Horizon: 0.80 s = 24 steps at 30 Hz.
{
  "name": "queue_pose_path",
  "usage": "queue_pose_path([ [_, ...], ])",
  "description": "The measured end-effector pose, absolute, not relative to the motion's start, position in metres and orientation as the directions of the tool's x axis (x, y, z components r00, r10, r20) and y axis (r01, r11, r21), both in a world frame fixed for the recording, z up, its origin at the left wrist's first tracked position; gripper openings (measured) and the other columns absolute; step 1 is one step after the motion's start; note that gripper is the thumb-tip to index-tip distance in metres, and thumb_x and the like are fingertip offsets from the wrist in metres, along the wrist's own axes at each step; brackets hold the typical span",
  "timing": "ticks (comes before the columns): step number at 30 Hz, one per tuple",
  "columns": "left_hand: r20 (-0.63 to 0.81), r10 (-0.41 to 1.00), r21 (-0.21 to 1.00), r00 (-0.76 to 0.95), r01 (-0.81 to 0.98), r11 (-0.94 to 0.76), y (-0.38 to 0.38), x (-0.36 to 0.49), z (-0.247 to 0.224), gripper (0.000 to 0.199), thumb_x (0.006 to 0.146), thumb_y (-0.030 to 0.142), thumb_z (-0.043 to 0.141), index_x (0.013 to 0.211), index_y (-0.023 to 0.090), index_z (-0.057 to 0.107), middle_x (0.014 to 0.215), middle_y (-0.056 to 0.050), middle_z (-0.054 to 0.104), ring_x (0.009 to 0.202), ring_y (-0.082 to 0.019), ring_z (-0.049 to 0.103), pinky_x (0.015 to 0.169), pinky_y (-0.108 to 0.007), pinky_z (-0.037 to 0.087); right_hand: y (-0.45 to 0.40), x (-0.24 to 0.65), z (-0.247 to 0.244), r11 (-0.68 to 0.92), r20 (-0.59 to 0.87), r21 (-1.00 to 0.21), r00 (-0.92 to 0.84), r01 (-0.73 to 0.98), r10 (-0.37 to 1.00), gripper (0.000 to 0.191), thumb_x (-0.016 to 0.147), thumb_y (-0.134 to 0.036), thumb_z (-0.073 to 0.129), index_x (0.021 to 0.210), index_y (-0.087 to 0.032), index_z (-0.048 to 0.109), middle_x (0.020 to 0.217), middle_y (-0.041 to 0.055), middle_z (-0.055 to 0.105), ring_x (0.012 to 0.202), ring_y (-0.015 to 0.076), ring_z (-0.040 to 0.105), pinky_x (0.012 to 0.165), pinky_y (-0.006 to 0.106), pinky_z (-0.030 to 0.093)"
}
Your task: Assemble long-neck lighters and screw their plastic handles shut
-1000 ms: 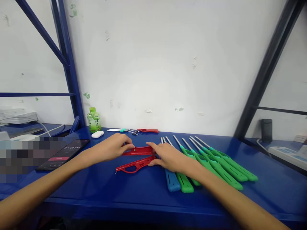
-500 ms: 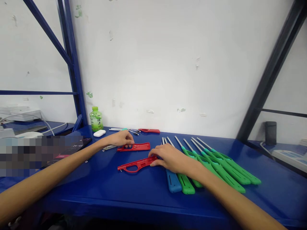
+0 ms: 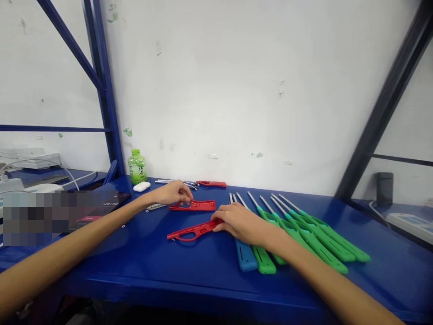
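2 red shells point(image 3: 202, 206) now farther apart

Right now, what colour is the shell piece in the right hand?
The shell piece is red, best seen in the head view.

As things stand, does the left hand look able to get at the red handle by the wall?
Probably yes: the red handle lies just beyond and right of the left hand, its right end uncovered. The hand may first need to leave the open red shell it appears to touch.
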<state>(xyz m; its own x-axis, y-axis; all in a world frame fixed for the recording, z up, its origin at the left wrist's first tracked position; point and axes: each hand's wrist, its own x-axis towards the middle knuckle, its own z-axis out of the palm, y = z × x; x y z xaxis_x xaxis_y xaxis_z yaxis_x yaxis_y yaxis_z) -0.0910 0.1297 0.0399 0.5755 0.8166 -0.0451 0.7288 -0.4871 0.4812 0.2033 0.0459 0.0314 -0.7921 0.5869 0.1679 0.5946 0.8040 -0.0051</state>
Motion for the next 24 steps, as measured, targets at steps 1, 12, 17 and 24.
queue_pose_path([
  [1,-0.043,0.814,0.474,0.579,0.729,-0.494,0.131,-0.089,0.038,0.031,0.102,0.038,0.065,0.123,0.016,0.066,0.12,-0.008,0.069,0.1,-0.022,0.07,0.086,-0.042,0.061,0.045,0.203,0.032,0.804,0.168,-0.003,-0.792,0.595,0.587,0.028,0.107,-0.036,0.055,0.12,-0.015,0.07,0.113,0.0111,0.074,0.101,0.0269,0.069,0.088,0.038,0.045],
  [12,0.076,0.854,0.254,0.515,0.818,-0.516,0.182,-0.101,0.049,0.035,0.101,0.038,0.066,0.129,0.017,0.064,0.13,-0.01,0.066,0.11,-0.026,0.068,0.092,-0.046,0.06,0.048,0.203,0.029,0.804,0.183,0.017,-0.793,0.594,0.582,0.032,0.109,-0.04,0.051,0.119,-0.016,0.07,0.113,0.0114,0.074,0.1,0.0266,0.069,0.086,0.037,0.045],
  [17,0.133,0.892,0.096,0.432,0.89,-0.446,0.215,-0.11,0.042,0.036,0.101,0.037,0.066,0.132,0.018,0.062,0.132,-0.011,0.065,0.111,-0.026,0.067,0.093,-0.047,0.059,0.047,0.203,0.03,0.802,0.184,0.021,-0.791,0.597,0.584,0.031,0.108,-0.04,0.054,0.119,-0.017,0.07,0.112,0.011,0.074,0.1,0.0258,0.07,0.086,0.037,0.045],
  [24,0.115,0.875,-0.065,0.47,0.883,-0.465,0.228,-0.11,0.032,0.036,0.101,0.037,0.066,0.131,0.018,0.062,0.132,-0.011,0.065,0.111,-0.025,0.067,0.093,-0.047,0.059,0.048,0.204,0.029,0.801,0.174,0.017,-0.79,0.599,0.587,0.032,0.105,-0.041,0.058,0.12,-0.016,0.07,0.113,0.0113,0.074,0.101,0.0278,0.069,0.085,0.039,0.045],
])
